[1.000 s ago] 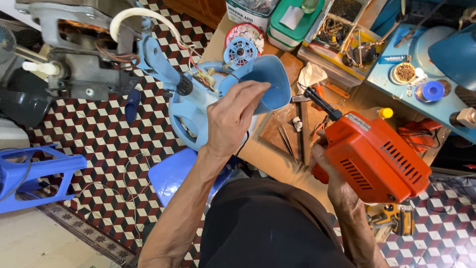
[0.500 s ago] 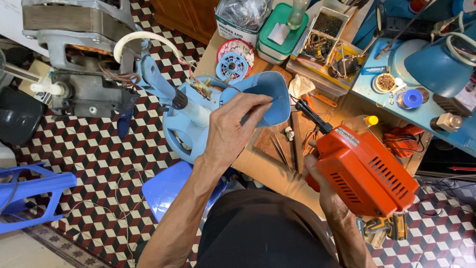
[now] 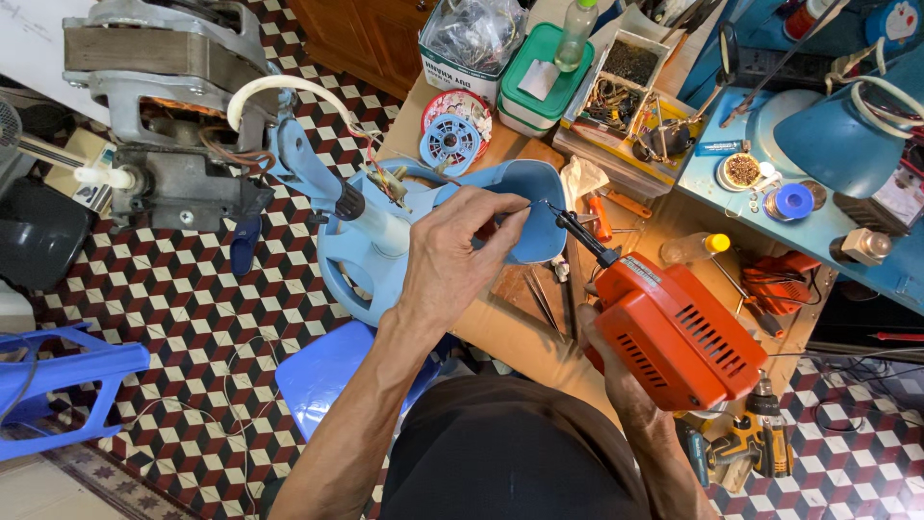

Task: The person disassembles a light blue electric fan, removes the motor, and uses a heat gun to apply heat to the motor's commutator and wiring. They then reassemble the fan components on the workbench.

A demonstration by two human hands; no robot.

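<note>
Left hand (image 3: 452, 255) laid over the light blue plastic housing (image 3: 385, 255), fingers stretched toward its open end, thumb and forefinger pinched together on what looks like a thin wire, too fine to tell for sure. Right hand (image 3: 616, 371) closed around the grip of the orange soldering gun (image 3: 679, 332), mostly hidden under the tool's body. Black tip of the gun aimed up and left, very close to the left fingertips, just beside the rim of the housing. Housing resting partly on the wooden bench (image 3: 674, 231), partly out over the checkered floor (image 3: 192, 318), between both hands and slightly to the left. Red and white wires (image 3: 380, 169) coming out of its top. Blue round spool (image 3: 449, 144) lying on the bench just beyond the housing. Grey motor (image 3: 164, 106) standing well apart on the left. Cordless drill (image 3: 746, 443) lying near the right forearm, below the gun.
</note>
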